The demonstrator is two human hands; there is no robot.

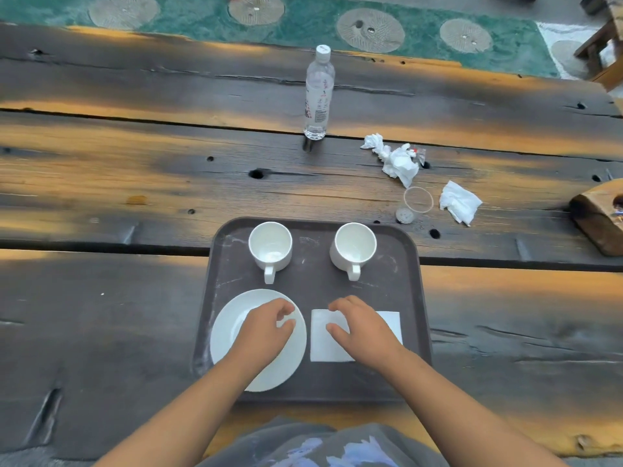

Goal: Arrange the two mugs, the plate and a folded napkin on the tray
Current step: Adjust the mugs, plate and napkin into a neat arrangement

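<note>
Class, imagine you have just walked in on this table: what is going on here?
A person is arranging things on a tray on a wooden table. The left mug and the right mug stand upright at the tray's far side, handles toward the person. The plate sits near left, with the left hand over it, fingers curled; whether it grips the plate is unclear. The right hand rests on the folded napkin, near right.

Clear water bottle (318, 96) w/ white cap, upright on the wood table (135, 183). Right of it & nearer: crumpled tissue (396, 160), plastic cup (413, 205) on its side, another tissue (460, 202). Wood block (598, 220) far right. Green rug (303, 25) beyond it.
</note>
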